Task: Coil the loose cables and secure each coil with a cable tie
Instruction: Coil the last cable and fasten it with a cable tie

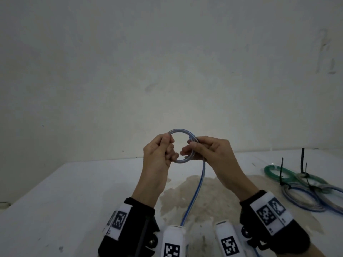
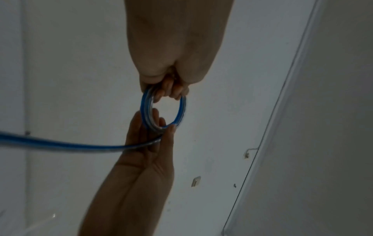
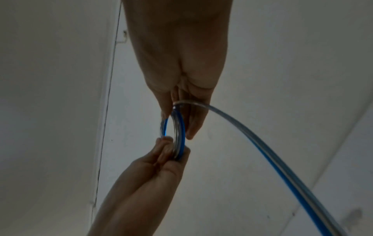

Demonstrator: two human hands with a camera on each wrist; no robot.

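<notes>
A blue and clear cable is wound into a small round coil (image 1: pixel 181 131) held in the air above the white table (image 1: pixel 55 197). My left hand (image 1: pixel 163 149) grips the coil's left side with curled fingers. On the coil's right side my right hand (image 1: pixel 202 151) pinches it between thumb and fingers. The cable's loose tail (image 1: pixel 199 186) hangs from the right hand down toward me. The left wrist view shows the coil (image 2: pixel 181 111) between both hands, with the tail (image 2: pixel 60 143) running off left. From the right wrist the coil (image 3: pixel 179 135) appears edge-on, its tail (image 3: pixel 262 146) trailing right.
Several finished coils, one green (image 1: pixel 278 173) and others blue and clear (image 1: pixel 304 199), lie on the table at the right, bound with black cable ties (image 1: pixel 303 160) that stick up. A brownish stain (image 1: pixel 204 201) marks the table below my hands. A pale wall (image 1: pixel 167 52) stands behind.
</notes>
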